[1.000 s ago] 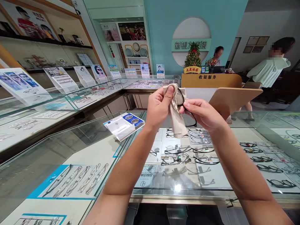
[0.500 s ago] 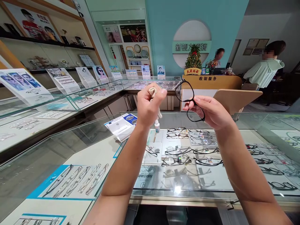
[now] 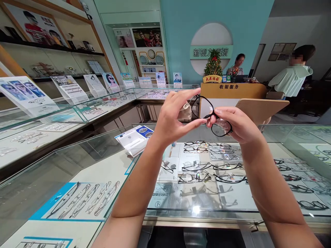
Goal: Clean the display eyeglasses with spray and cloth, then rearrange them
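Observation:
My right hand (image 3: 238,124) pinches a pair of black-rimmed eyeglasses (image 3: 221,130) near the bridge, with the frame tilted above the glass counter. Beside the upper-left lens is my left hand (image 3: 170,120), its thumb and forefinger spread wide around that lens. A beige cleaning cloth (image 3: 185,112) is held in this hand, bunched against the palm; the fingers behind it are partly hidden. Both hands are raised, and the left thumb tip comes close to the frame's lower edge. A small white bottle (image 3: 174,144) is mostly covered by my left wrist.
Below my hands, the glass display case (image 3: 155,215) holds several rows of eyeglasses (image 3: 196,166). A folded leaflet (image 3: 134,139) stands on the left. Further back are a cashier desk (image 3: 232,90), a person behind it (image 3: 236,67), and another person in pale clothing (image 3: 291,81) at right.
My left hand has opened from a fist around the cloth, its thumb and forefinger spreading rightward around the upper lens. The eyeglasses have shifted slightly, their lower lens moving right.

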{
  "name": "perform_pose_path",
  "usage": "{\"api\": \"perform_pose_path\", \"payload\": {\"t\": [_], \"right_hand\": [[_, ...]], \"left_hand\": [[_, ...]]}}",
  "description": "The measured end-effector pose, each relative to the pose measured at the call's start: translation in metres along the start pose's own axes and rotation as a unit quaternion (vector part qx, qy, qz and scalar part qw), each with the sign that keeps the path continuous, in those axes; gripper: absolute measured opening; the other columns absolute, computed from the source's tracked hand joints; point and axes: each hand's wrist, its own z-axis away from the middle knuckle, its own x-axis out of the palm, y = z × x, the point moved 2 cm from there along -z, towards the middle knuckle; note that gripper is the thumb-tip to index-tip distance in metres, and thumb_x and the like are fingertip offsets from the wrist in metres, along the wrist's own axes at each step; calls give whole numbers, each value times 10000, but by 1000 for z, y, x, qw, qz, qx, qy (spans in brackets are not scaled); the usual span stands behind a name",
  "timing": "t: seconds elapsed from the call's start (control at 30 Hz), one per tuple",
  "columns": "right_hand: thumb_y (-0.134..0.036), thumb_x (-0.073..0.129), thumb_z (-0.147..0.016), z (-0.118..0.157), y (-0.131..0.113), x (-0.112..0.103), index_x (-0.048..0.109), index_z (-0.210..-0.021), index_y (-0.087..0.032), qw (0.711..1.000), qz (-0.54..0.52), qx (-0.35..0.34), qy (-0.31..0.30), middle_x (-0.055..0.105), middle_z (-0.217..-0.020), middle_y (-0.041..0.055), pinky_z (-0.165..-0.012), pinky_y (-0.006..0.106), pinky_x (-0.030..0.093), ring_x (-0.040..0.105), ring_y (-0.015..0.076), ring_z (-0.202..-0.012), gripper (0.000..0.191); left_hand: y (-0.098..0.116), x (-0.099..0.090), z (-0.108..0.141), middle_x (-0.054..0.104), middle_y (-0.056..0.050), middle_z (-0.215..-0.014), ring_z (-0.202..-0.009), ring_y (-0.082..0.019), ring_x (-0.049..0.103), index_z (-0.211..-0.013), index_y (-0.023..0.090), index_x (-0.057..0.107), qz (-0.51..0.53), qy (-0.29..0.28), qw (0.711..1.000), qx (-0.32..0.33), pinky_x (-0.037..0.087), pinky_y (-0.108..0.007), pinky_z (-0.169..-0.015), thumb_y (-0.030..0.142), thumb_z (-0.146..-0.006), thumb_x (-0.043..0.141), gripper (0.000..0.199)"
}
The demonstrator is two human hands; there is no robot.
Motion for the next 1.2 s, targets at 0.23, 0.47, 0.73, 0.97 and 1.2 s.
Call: {"api": "perform_pose_path", "payload": {"t": [0.23,0.47,0.73,0.97,1.2], "right_hand": [[-492,716,-994,5,-8,-1,806,-785,-236,999,34,-1,4,762,-793,26,-736,301,442,648,159,-792,343],[-598,662,-996,6,-11,-1,816,-833,-234,993,96,-54,52,772,-883,53,-718,339,552,683,185,-784,427],[-683,675,-926,18,-22,5,699,-1280,-391,855,300,-305,292,718,-1319,86,-1083,545,574,683,345,-1270,460],[-592,754,-917,23,-21,15,645,-1387,-400,807,371,-315,335,721,-1265,104,-1037,619,582,692,386,-1232,519],[-560,781,-918,16,-21,12,682,-1322,-394,819,333,-346,313,733,-1202,65,-978,535,614,730,312,-1132,449]], "left_hand": [[2,-5,-1,753,-101,-1334,-1193,-290,691,-1436,294,627,-87,7,993,83,521,-474,-1018,621,-868,816,682],[5,-8,0,778,-90,-1259,-1124,-287,704,-1352,308,676,-96,37,992,67,547,-473,-952,672,-822,828,661],[4,-11,7,702,-60,-1268,-1050,-260,666,-1350,347,652,-92,225,970,-1,557,-443,-877,697,-775,853,703],[11,-7,8,703,-50,-1120,-976,-235,700,-1276,309,701,-44,276,959,-36,519,-368,-736,652,-716,923,693],[15,-6,9,733,-49,-1146,-963,-208,694,-1230,302,725,-30,279,957,-71,512,-344,-694,637,-703,939,660]]}}
